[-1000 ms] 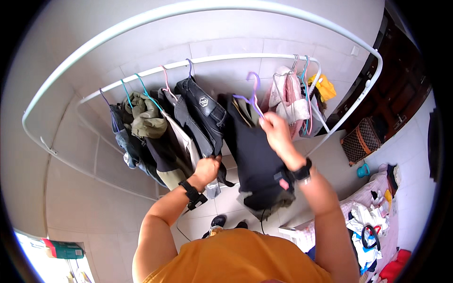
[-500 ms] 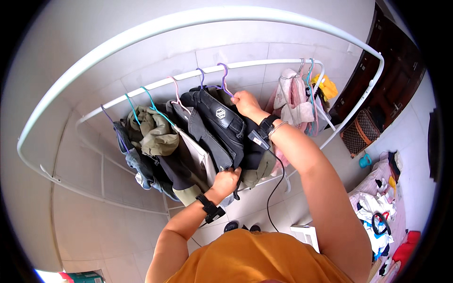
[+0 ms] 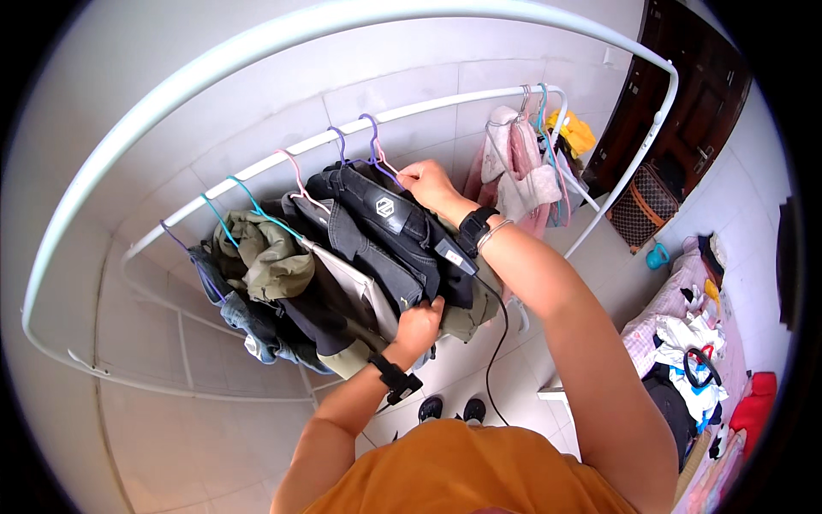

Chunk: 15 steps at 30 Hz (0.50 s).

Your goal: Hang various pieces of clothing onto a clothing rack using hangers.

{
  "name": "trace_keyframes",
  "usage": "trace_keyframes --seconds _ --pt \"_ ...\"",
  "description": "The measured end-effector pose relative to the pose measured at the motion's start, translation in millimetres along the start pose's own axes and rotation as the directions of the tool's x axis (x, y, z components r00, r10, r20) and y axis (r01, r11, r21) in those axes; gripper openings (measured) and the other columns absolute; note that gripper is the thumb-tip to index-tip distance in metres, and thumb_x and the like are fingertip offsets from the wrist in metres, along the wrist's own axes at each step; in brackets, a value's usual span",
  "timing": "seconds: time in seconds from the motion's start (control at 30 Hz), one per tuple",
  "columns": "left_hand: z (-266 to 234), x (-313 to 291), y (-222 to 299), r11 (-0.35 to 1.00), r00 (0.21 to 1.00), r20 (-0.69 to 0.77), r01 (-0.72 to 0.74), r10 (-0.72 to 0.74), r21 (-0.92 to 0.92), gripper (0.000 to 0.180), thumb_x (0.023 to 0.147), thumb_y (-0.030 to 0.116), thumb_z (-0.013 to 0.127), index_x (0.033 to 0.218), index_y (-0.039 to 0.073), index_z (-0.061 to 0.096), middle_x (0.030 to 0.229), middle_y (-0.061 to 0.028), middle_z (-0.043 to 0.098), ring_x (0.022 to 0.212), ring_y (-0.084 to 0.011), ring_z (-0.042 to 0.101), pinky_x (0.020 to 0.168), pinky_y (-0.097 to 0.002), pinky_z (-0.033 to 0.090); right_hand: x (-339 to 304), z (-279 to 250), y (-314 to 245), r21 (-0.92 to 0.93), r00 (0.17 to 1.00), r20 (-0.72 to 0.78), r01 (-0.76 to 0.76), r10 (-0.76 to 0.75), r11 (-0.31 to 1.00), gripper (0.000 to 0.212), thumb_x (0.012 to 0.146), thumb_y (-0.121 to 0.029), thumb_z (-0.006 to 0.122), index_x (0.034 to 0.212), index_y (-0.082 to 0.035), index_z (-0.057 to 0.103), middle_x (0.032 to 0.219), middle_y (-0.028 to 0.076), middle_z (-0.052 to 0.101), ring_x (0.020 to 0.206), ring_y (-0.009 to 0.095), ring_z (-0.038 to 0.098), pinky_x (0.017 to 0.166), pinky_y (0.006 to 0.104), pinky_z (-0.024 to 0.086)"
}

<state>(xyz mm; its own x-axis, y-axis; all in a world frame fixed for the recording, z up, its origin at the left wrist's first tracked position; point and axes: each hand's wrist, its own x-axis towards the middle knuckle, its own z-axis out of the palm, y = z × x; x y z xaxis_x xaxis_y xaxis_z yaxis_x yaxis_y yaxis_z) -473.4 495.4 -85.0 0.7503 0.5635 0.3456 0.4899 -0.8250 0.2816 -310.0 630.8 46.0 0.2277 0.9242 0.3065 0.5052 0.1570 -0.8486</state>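
My right hand (image 3: 431,184) is closed in a pinch on the end of a purple hanger (image 3: 374,137), beside the top of a black garment (image 3: 381,206) with a white hexagon mark. That garment hangs folded on the white rack's rail (image 3: 445,104). Lower down, my left hand (image 3: 418,330) is closed around its bottom edge; the fingertips are partly hidden by the cloth. A dark grey garment (image 3: 355,231) hangs just left of it, on a pink hanger (image 3: 295,171). Behind the black garment, part of an olive green one (image 3: 471,317) shows.
More clothes, including an olive garment (image 3: 278,265) and blue jeans (image 3: 248,321), hang to the left. Pink fluffy clothing (image 3: 514,154) hangs at the rail's right end. A black cable (image 3: 495,343) runs down from my right wrist. A brown patterned bag (image 3: 642,206) stands by the door (image 3: 685,94).
The view has shifted, so the rack sits slightly further left and more of my shoes shows. Both hands keep their hold on the hanger and the black garment.
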Motion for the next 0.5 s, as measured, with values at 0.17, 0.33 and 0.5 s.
trace_keyframes --seconds 0.17,0.33,0.5 --pt "0 2 0 0.999 1.000 -0.003 -0.027 0.027 0.034 0.028 0.067 0.003 0.054 0.095 0.001 0.051 0.068 -0.0147 0.059 0.060 -0.0274 0.062 0.053 -0.0356 0.050 8 -8 -6 -0.198 0.999 0.037 0.031 -0.024 0.980 0.017 0.078 -0.017 0.056 0.087 -0.007 0.067 0.082 0.019 0.063 0.078 0.033 0.062 0.070 0.0392 0.047" --pt "6 -7 -4 0.997 1.000 0.023 0.008 -0.010 0.083 0.024 0.069 0.003 0.053 0.093 0.002 0.050 0.069 -0.0142 0.059 0.058 -0.0273 0.062 0.050 -0.0353 0.050 -1 -10 19 -0.248 0.970 -0.223 0.041 -0.099 0.968 0.015 0.080 -0.015 0.057 0.085 -0.004 0.067 0.076 0.015 0.064 0.073 0.028 0.063 0.067 0.0347 0.047" --pt "14 -3 -5 0.998 0.999 -0.034 0.015 -0.013 0.061 0.023 0.070 0.003 0.051 0.093 0.004 0.049 0.069 -0.0146 0.058 0.056 -0.0287 0.061 0.048 -0.0378 0.050 -6 -26 21 -0.195 0.966 0.092 0.255 -0.241 0.947 0.017 0.082 -0.014 0.055 0.095 -0.005 0.064 0.096 0.018 0.062 0.089 0.035 0.058 0.076 0.0397 0.046"
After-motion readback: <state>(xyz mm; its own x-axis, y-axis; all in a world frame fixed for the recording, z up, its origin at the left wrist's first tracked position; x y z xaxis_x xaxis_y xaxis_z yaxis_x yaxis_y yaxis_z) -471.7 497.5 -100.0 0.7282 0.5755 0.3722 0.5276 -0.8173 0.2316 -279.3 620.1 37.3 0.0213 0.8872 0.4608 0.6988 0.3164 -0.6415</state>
